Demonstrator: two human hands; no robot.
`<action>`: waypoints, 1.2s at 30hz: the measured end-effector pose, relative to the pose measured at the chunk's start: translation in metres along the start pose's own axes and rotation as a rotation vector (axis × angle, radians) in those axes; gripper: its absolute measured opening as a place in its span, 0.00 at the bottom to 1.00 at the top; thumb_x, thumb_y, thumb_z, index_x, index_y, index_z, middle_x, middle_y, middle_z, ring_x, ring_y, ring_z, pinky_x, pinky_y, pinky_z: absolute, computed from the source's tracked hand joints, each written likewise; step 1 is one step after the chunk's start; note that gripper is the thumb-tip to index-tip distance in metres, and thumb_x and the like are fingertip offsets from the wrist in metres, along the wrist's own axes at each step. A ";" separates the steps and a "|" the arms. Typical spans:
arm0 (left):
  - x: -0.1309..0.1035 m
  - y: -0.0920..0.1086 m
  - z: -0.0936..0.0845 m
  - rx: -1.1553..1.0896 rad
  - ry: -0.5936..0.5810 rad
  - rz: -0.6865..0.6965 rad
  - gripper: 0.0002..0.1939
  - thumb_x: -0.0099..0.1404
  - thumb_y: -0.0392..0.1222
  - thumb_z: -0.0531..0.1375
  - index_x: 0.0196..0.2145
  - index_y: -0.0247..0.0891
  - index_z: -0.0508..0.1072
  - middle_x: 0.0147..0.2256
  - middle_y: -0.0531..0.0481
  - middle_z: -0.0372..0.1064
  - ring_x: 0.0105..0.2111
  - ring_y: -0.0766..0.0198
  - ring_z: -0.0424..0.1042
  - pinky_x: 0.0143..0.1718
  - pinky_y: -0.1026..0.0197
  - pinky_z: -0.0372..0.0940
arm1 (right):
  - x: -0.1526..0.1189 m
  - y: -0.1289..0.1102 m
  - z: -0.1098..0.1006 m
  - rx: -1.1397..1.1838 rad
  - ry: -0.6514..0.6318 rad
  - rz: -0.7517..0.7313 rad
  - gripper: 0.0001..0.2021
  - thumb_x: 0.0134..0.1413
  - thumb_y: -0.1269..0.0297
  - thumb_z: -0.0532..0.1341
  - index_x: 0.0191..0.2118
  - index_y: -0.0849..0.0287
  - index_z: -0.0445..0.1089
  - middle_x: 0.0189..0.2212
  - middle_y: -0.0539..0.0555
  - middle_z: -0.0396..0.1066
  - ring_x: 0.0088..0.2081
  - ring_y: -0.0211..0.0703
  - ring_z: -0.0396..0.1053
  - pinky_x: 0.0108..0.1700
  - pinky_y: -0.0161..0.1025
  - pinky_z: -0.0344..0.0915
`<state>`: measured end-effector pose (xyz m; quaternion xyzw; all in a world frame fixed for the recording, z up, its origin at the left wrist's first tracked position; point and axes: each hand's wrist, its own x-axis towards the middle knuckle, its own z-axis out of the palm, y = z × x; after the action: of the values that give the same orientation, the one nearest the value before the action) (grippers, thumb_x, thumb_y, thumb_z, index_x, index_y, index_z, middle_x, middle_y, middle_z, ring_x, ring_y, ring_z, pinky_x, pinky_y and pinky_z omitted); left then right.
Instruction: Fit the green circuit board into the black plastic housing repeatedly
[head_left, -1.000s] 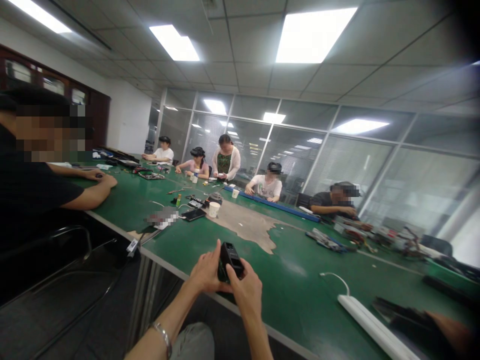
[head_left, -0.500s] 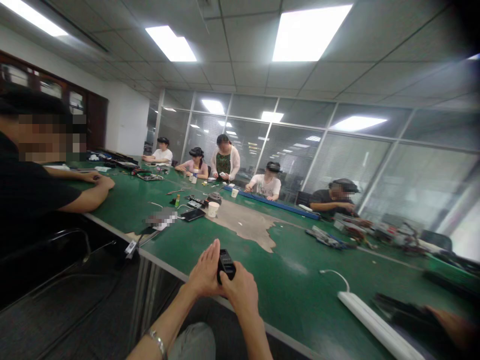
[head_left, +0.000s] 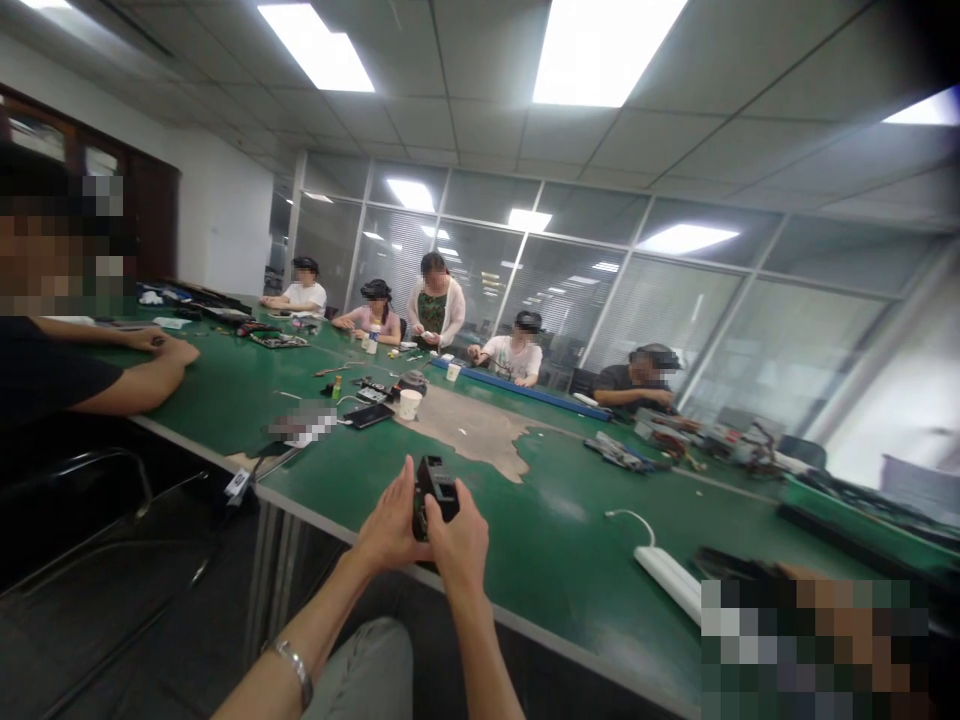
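A small black box-shaped device (head_left: 437, 484) with recesses in its top face is held between both hands above the table's near edge. My left hand (head_left: 390, 522) lies along its left side, with the fingers straight and together and the palm against it. My right hand (head_left: 460, 538) is wrapped around the right side, its thumb on the face turned toward me. A strip of green shows low on the device's left side, possibly a circuit board. The underside is hidden by my palms.
The green table (head_left: 555, 570) has a bare brown patch. Ahead stand a paper cup (head_left: 409, 404) and a black phone-like slab (head_left: 368, 415). A white power strip (head_left: 667, 582) lies right, near a green basket (head_left: 862, 520). Co-workers sit around the table; one stands at the far side.
The view has shifted a little to the right. Both hands and the black device have risen slightly, and the device is turned so more of its left side shows.
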<state>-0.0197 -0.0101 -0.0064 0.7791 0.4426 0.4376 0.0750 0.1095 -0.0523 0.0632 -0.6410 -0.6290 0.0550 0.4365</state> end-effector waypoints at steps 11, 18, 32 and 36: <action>0.009 0.008 -0.001 0.093 -0.133 -0.102 0.74 0.42 0.62 0.70 0.66 0.33 0.21 0.53 0.36 0.66 0.53 0.43 0.66 0.52 0.47 0.59 | -0.002 0.079 0.005 -0.075 0.118 0.126 0.29 0.53 0.56 0.58 0.58 0.68 0.64 0.49 0.67 0.71 0.50 0.56 0.69 0.52 0.45 0.61; 0.007 0.004 0.003 0.131 -0.139 -0.077 0.73 0.45 0.61 0.69 0.66 0.31 0.21 0.56 0.32 0.62 0.54 0.42 0.65 0.53 0.47 0.58 | -0.016 0.093 0.015 -0.110 0.230 -0.069 0.37 0.54 0.53 0.58 0.64 0.71 0.53 0.59 0.67 0.60 0.58 0.57 0.58 0.57 0.47 0.56; 0.006 0.014 -0.003 0.205 -0.115 -0.111 0.68 0.47 0.62 0.67 0.67 0.32 0.25 0.55 0.33 0.62 0.54 0.43 0.64 0.53 0.47 0.57 | -0.018 0.089 0.017 -0.195 0.187 -0.019 0.33 0.60 0.51 0.51 0.62 0.72 0.56 0.54 0.69 0.66 0.52 0.57 0.63 0.52 0.46 0.58; 0.006 0.014 -0.006 0.159 -0.121 -0.092 0.69 0.47 0.62 0.67 0.67 0.32 0.26 0.56 0.32 0.61 0.54 0.42 0.64 0.54 0.46 0.56 | -0.020 0.088 0.016 -0.192 0.155 -0.005 0.30 0.60 0.52 0.51 0.60 0.70 0.60 0.51 0.68 0.68 0.51 0.56 0.65 0.51 0.45 0.59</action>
<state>-0.0140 -0.0155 0.0073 0.7865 0.5059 0.3492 0.0598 0.1625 -0.0464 -0.0118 -0.6807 -0.5972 -0.0560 0.4205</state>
